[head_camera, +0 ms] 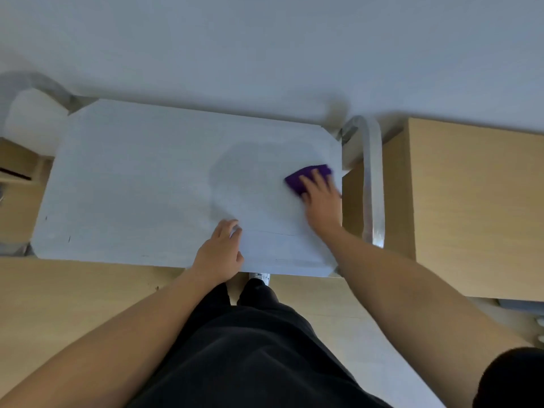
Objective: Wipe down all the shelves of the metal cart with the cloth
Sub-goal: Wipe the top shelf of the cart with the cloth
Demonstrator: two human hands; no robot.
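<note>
The right hand (319, 198) presses the purple cloth (304, 178) flat-fingered onto the top shelf (132, 178) at its right end — likely for wiping pressure — while the left hand (219, 254), loosely curled and empty, rests on the near edge, probably steadying it.

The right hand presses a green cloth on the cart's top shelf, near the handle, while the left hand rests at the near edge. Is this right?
Not quite: in the head view the cloth is purple, not green. The right hand does press it on the top shelf near the handle, and the left hand rests at the near edge.
</note>
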